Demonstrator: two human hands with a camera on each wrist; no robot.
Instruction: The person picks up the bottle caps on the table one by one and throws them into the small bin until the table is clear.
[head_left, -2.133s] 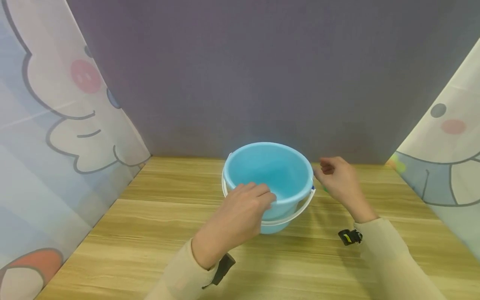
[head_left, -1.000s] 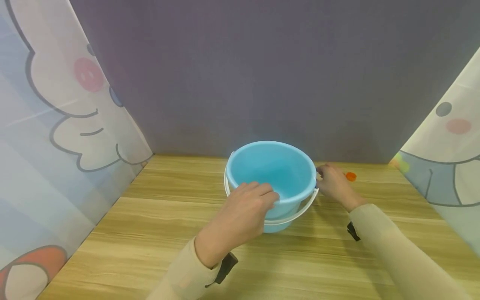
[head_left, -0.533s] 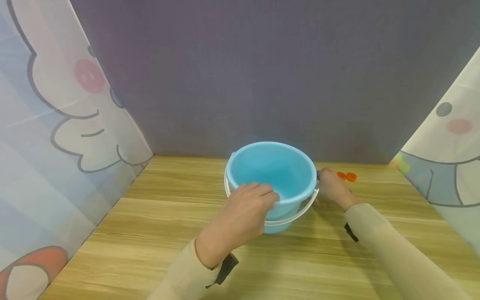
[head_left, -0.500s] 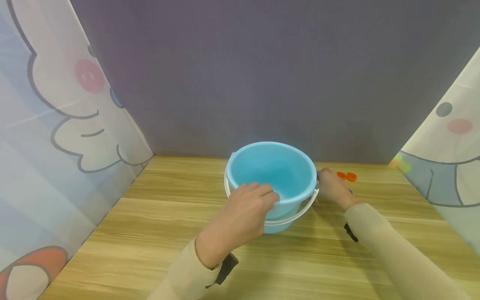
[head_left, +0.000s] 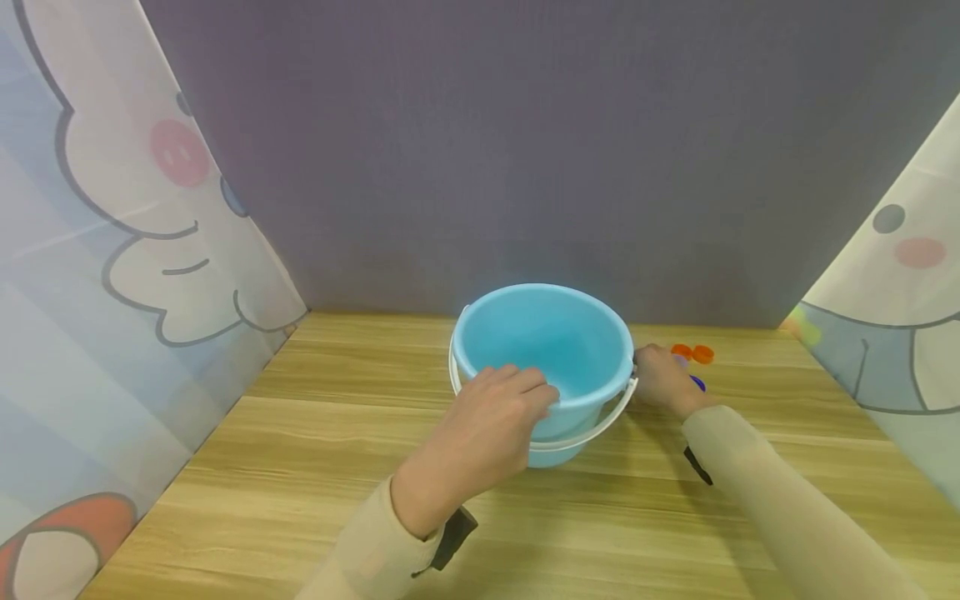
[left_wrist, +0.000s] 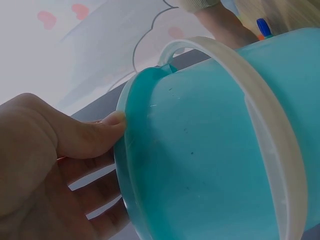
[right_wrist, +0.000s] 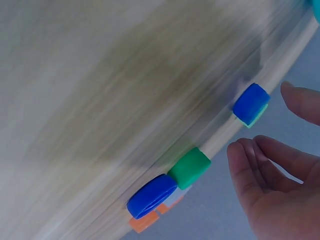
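My left hand (head_left: 480, 437) grips the near rim of a light-blue plastic bucket (head_left: 540, 342); in the left wrist view its thumb lies outside the rim and the fingers go over the other side. My right hand (right_wrist: 280, 185) is low at the bucket's right side, partly hidden by it in the head view. Its thumb and fingertips stand apart with nothing between them, close to a blue bottle cap (right_wrist: 251, 104) that has a light-green one under it. Farther off sit another blue cap (right_wrist: 152, 196), a green cap (right_wrist: 190, 168) and orange caps (right_wrist: 144, 221).
A white handle (head_left: 577, 440) hangs down the bucket's near side. Beyond my right hand, orange caps (head_left: 702, 354) and a purple cap (head_left: 680, 361) lie on the wooden table (head_left: 360, 467). A dark grey panel (head_left: 487, 150) stands at the back, with printed cloth (head_left: 172, 267) at both sides.
My right hand has lowered and shifted a little toward me beside the bucket, bringing orange, purple and blue caps into sight. The left hand and the bucket stay almost still.
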